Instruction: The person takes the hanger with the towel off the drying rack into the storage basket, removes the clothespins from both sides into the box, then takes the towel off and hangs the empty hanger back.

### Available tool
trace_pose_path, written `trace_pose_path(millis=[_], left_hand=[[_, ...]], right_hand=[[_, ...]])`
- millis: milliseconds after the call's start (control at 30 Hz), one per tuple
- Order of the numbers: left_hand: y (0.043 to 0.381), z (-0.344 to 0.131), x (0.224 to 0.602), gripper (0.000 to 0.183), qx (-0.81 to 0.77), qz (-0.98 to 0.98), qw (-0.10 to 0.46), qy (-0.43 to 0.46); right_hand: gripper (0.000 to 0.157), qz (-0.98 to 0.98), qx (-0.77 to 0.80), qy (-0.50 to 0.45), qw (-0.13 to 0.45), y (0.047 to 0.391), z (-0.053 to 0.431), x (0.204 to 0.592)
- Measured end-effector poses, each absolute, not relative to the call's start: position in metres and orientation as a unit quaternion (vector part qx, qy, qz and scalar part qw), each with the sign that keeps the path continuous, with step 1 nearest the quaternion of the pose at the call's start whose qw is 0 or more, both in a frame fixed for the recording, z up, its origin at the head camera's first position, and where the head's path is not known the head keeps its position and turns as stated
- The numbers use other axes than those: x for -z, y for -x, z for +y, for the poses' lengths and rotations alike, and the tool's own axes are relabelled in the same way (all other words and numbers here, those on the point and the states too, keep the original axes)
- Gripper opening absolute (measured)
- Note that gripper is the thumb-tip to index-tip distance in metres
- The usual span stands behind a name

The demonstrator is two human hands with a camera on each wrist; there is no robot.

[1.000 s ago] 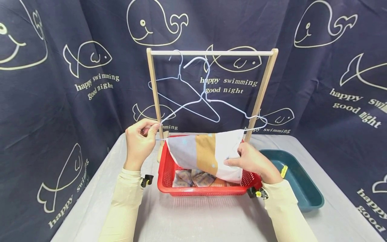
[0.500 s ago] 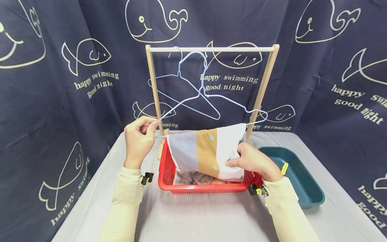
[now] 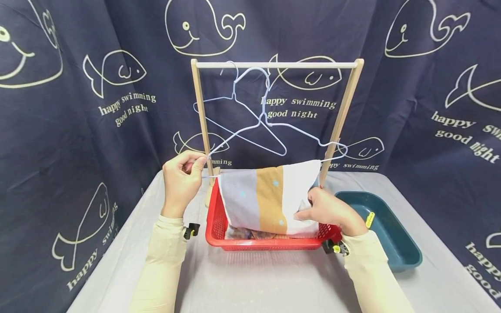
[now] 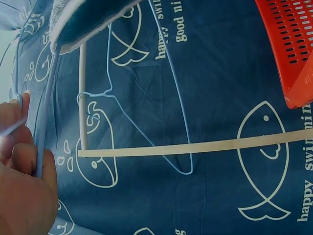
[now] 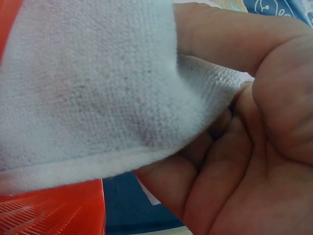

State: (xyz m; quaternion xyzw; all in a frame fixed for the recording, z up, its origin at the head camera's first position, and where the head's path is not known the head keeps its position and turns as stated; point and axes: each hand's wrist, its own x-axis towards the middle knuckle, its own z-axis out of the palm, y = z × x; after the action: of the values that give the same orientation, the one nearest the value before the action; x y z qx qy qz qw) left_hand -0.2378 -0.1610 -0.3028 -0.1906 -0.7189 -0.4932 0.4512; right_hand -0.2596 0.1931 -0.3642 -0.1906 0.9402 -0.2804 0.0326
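A light-blue hanger (image 3: 291,126) is held up in front of the rack, its left end pinched by my left hand (image 3: 182,180). Over its bottom bar hangs a small towel (image 3: 270,200) with grey, mustard and white bands and pale blue stars. My right hand (image 3: 330,211) grips the towel's white right edge, thumb in front and fingers behind. In the right wrist view the hemmed towel edge (image 5: 98,166) runs between thumb and fingers. The left wrist view shows the left hand (image 4: 27,181) round the hanger wire.
Behind stands a wooden rack (image 3: 344,108) with a second blue hanger (image 3: 250,143) on its rod. Below the towel sits a red basket (image 3: 270,244) with folded patterned cloth inside. A dark green tub (image 3: 403,243) with a yellow tag (image 3: 369,220) lies at the right of the table.
The towel has been drawn lower at the front, covering more of the basket's cloth. The hanger's hook has risen slightly against the rack. Both hands keep their holds.
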Motion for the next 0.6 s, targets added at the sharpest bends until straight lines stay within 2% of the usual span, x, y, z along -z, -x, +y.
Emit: trace_pose_path(millis=[300,500,600], left_hand=[[0.2368,-0.1621,0.3060,0.006,0.494,-0.724,0.444,0.190],[0.2357,-0.1630,0.3045,0.006,0.494,-0.724,0.441,0.192],[0.2353,-0.1638,0.3033,0.007,0.493,-0.724,0.442,0.193]], right_hand=[[0.050,0.936,0.302,0.178,0.041,0.2560,0.1942,0.3640],[0.031,0.930,0.320,0.170,0.059,0.2551,0.1978,0.3592],[0.029,0.922,0.339,0.175,0.061,0.2563,0.2012,0.3566]])
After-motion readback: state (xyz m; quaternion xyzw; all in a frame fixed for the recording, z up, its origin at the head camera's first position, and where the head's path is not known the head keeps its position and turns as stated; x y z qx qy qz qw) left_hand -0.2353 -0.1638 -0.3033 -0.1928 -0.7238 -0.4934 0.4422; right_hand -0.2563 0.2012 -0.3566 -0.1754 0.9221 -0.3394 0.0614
